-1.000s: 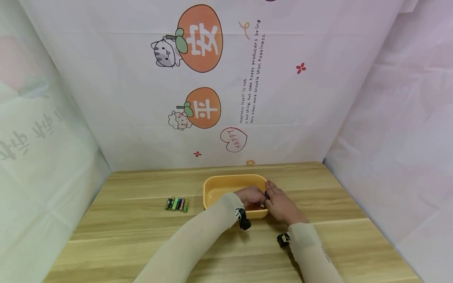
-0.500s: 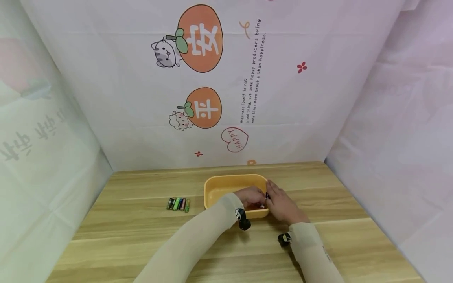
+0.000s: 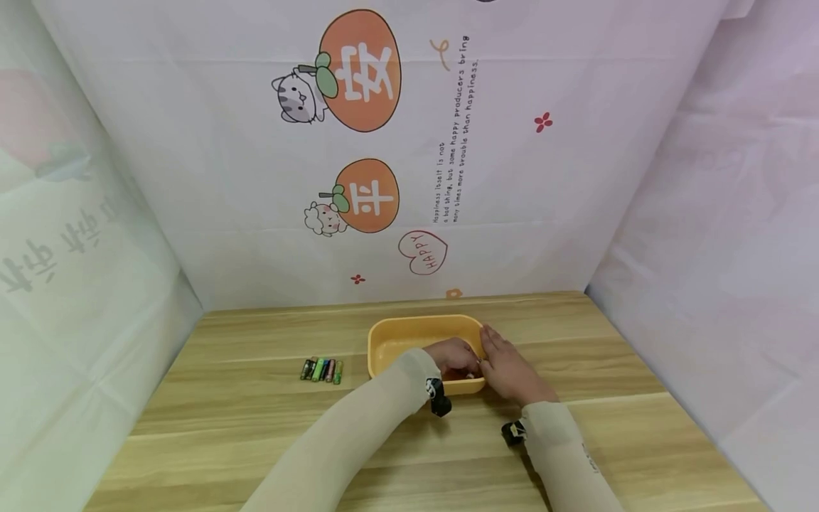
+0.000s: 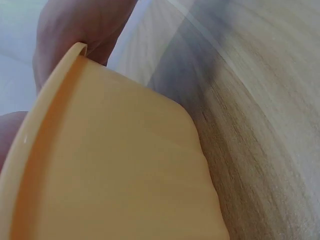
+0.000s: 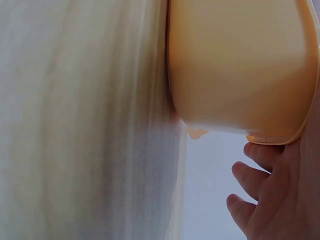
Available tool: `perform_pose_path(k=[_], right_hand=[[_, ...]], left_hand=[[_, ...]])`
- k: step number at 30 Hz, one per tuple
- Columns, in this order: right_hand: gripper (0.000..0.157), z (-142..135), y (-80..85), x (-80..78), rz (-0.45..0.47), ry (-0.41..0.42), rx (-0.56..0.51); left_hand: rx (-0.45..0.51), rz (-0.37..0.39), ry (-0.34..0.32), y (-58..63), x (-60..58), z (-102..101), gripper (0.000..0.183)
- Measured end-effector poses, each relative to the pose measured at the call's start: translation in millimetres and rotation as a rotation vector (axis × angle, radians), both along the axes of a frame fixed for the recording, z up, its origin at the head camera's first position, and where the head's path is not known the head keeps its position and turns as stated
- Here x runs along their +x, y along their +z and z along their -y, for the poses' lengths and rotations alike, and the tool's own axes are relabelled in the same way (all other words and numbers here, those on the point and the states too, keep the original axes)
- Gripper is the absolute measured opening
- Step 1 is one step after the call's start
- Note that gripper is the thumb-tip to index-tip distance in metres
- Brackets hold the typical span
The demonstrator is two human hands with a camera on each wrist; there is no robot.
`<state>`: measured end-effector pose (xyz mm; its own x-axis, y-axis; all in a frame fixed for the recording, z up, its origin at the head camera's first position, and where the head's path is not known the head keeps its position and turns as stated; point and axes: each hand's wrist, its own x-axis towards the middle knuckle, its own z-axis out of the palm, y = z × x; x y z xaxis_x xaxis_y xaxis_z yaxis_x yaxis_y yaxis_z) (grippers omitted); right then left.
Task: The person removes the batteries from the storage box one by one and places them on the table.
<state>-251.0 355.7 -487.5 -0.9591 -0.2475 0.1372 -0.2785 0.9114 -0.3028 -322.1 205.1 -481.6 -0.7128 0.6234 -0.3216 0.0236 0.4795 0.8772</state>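
In the head view my left hand [image 3: 453, 355] reaches into the right end of a yellow plastic basin [image 3: 399, 327], its fingers curled downward. A small pale-ended cylinder [image 3: 471, 375] shows at its fingertips, mostly hidden by the hand. My right hand [image 3: 512, 370] lies along the outside of the basin's right end, fingers straight and together at the rim, thumb side close to the left fingertips. In the right wrist view its fingers [image 5: 250, 180] extend beside the basin's rim. The left wrist view shows mainly the outer basin wall [image 4: 120, 150].
Several batteries [image 3: 322, 370], green, dark and pinkish, lie side by side in a row on the wooden table [image 3: 243, 427], left of the basin. Behind stands a white printed backdrop [image 3: 499, 249], with white sheets at both sides. Both wrists carry small black cameras.
The left fingers have shifted slightly inside the basin, and a dark piece seen earlier between the two hands no longer shows. The right hand, basin and battery row stay in place.
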Motion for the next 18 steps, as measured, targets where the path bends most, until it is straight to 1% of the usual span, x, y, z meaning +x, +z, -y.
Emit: perform_pose_path(k=[3, 7, 11, 18], right_hand=[[0.060, 0.8, 0.0, 0.2, -0.005, 0.003, -0.002], [0.060, 2.2, 0.0, 1.1, -0.017, 0.004, -0.009], [0.060, 3.3, -0.2, 1.2, -0.015, 0.002, -0.014], [0.059, 1.9, -2.0, -0.1, -0.021, 0.003, 0.008]], left_hand=[[0.002, 0.009, -0.001, 0.6, 0.1, 0.8, 0.018], [0.029, 0.043, 0.010, 3.5, 1.7, 4.1, 0.018], [0.060, 0.067, 0.008, 3.9, 0.8, 8.6, 0.012], [0.079, 0.077, 0.016, 2.8, -1.3, 15.0, 0.009]])
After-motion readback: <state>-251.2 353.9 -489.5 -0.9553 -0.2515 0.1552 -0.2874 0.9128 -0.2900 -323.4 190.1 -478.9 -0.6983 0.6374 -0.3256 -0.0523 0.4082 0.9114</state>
